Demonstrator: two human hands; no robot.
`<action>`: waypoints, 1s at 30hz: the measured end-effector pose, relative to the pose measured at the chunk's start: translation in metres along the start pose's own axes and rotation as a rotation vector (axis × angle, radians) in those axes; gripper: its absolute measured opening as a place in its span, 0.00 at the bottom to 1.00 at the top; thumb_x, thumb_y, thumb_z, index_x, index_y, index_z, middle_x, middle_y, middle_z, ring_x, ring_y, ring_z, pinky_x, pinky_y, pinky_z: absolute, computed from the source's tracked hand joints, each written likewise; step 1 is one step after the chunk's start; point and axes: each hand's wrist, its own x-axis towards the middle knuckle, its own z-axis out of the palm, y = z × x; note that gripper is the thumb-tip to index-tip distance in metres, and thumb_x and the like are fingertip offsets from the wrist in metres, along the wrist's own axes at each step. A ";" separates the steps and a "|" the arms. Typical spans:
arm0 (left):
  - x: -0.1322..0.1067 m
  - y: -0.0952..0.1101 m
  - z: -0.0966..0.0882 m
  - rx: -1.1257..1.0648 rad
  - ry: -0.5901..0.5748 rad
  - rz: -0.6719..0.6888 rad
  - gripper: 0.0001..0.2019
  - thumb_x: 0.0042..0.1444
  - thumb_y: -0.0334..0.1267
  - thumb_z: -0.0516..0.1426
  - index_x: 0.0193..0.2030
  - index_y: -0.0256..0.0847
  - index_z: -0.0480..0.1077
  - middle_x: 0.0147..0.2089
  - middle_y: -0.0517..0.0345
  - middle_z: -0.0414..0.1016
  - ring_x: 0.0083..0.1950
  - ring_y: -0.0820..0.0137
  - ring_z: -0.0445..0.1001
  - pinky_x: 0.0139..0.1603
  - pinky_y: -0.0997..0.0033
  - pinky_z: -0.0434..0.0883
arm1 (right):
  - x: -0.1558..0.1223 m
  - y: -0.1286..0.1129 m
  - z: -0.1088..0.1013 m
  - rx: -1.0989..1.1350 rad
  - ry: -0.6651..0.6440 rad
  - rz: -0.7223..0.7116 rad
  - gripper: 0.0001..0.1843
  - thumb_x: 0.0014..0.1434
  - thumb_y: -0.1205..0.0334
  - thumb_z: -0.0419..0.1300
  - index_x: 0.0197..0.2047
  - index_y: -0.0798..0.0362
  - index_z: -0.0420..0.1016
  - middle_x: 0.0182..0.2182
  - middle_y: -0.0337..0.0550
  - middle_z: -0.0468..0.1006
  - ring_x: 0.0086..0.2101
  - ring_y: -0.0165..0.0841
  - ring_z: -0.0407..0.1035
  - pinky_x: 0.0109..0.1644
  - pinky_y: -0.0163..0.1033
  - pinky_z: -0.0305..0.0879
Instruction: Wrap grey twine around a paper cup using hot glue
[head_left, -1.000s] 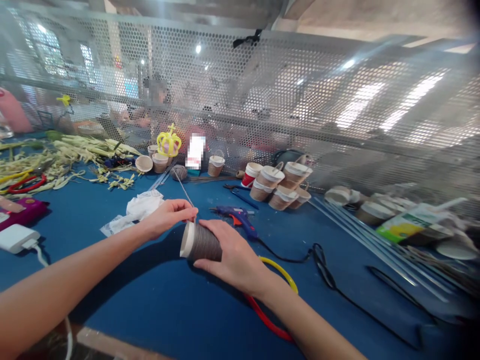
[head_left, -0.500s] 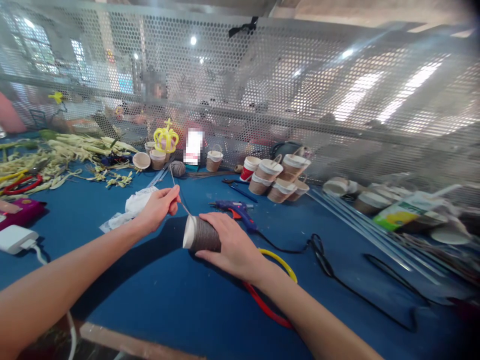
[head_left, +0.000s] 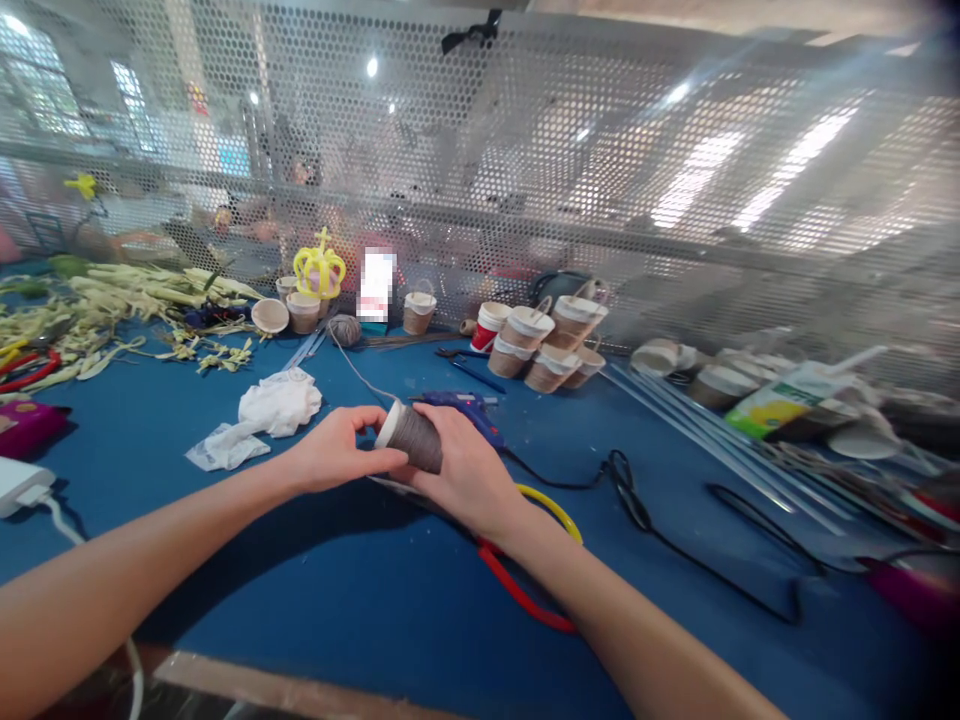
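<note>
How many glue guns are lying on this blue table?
1: the blue glue gun lies on the table just behind the grey wrapped cup, with its black cord trailing to the right. The clutter at the far right may hide others.

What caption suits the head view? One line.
Left hand and right hand hold a twine-wrapped cup over a blue table.

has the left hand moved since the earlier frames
Yes: the left hand has dropped away from the white cloth, toward the wearer, and now touches the wrapped cup.
</note>
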 end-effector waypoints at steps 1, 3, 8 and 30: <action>0.000 0.000 0.002 -0.008 -0.009 0.002 0.08 0.46 0.37 0.56 0.33 0.37 0.70 0.32 0.59 0.73 0.35 0.69 0.68 0.36 0.73 0.63 | -0.001 0.000 0.000 -0.003 -0.009 0.002 0.33 0.45 0.52 0.62 0.51 0.59 0.60 0.45 0.56 0.69 0.46 0.45 0.63 0.48 0.51 0.60; -0.001 -0.001 0.005 -0.025 -0.012 -0.005 0.08 0.47 0.36 0.54 0.34 0.36 0.70 0.33 0.59 0.74 0.36 0.68 0.69 0.37 0.72 0.64 | -0.002 -0.001 -0.001 0.006 -0.036 -0.007 0.35 0.44 0.51 0.63 0.52 0.59 0.60 0.46 0.56 0.68 0.47 0.45 0.62 0.50 0.51 0.59; -0.002 -0.005 0.005 -0.004 -0.065 0.048 0.10 0.50 0.38 0.53 0.34 0.35 0.70 0.32 0.58 0.73 0.35 0.67 0.69 0.37 0.72 0.65 | 0.005 0.000 -0.013 0.246 -0.040 -0.018 0.29 0.53 0.50 0.55 0.53 0.59 0.60 0.49 0.55 0.67 0.50 0.39 0.61 0.52 0.46 0.57; 0.001 -0.010 0.003 -0.120 -0.082 0.094 0.07 0.50 0.38 0.53 0.29 0.35 0.67 0.29 0.58 0.69 0.33 0.70 0.66 0.36 0.73 0.64 | 0.076 0.023 -0.038 0.072 -0.048 0.270 0.14 0.57 0.61 0.49 0.28 0.58 0.72 0.24 0.44 0.75 0.29 0.32 0.69 0.33 0.36 0.60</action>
